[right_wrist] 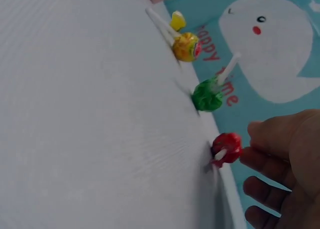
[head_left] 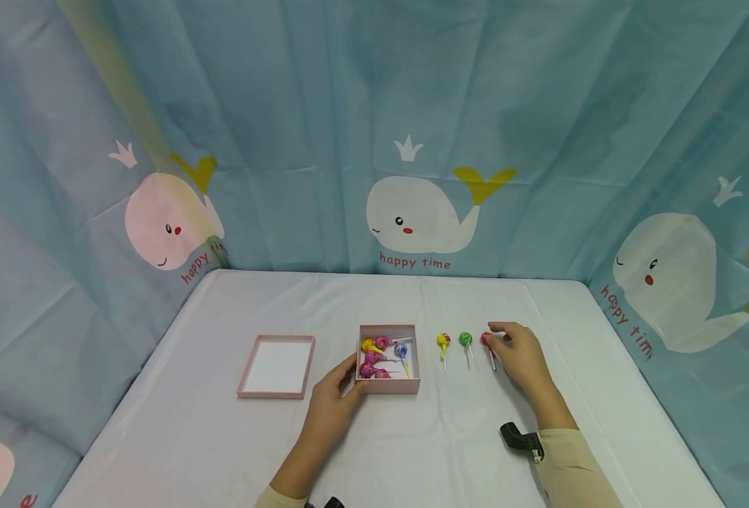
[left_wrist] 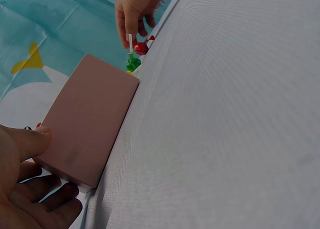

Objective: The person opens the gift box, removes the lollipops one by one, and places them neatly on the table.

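My left hand (head_left: pixel 331 406) holds the pink box (head_left: pixel 392 387) at its front left corner, the thumb against the front wall and the fingers by the left side. Inside the open box lie several wrapped lollipops, among them a yellow one (head_left: pixel 368 345) and a blue one (head_left: pixel 401 350). My right hand (head_left: pixel 522 358) is at a red lollipop (right_wrist: pixel 228 147). In the right wrist view its index fingertip is at the candy's edge, while the thumb is apart from it. Left of this one, a green lollipop (right_wrist: pixel 207 95) and a yellow lollipop (right_wrist: pixel 186 46) lie in a row, sticks towards me.
The box's pink-rimmed lid (head_left: pixel 276 364), white inside, lies left of the box. All stands on a white-covered table (head_left: pixel 425 451). A blue curtain (head_left: pixel 323 127) with printed whales surrounds the table's back and sides. A black wrist strap (head_left: pixel 522 439) is at the right sleeve.
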Demonstrator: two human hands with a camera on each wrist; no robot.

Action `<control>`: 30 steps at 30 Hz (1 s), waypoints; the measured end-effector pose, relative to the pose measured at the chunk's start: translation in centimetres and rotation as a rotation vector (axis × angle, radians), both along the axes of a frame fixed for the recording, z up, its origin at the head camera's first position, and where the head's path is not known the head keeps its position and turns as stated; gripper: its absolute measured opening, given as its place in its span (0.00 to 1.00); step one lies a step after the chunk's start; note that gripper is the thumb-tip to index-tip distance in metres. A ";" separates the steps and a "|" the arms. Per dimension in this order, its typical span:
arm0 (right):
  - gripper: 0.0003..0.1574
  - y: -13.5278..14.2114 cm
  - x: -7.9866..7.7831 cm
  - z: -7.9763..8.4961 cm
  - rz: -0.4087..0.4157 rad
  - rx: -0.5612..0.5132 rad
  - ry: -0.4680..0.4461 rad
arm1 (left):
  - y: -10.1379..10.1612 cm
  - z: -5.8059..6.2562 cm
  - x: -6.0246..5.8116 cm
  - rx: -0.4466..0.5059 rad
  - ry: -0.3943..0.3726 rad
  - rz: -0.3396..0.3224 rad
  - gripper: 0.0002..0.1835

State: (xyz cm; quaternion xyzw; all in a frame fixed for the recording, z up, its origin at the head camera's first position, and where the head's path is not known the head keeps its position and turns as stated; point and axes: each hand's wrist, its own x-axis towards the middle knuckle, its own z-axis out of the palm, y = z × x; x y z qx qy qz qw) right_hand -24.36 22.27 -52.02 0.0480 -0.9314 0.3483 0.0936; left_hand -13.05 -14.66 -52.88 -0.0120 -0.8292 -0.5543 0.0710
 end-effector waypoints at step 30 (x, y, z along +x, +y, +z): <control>0.18 -13.0 1.7 6.3 0.556 0.030 0.113 | -0.1 0.0 -0.1 -0.009 -0.003 -0.002 0.35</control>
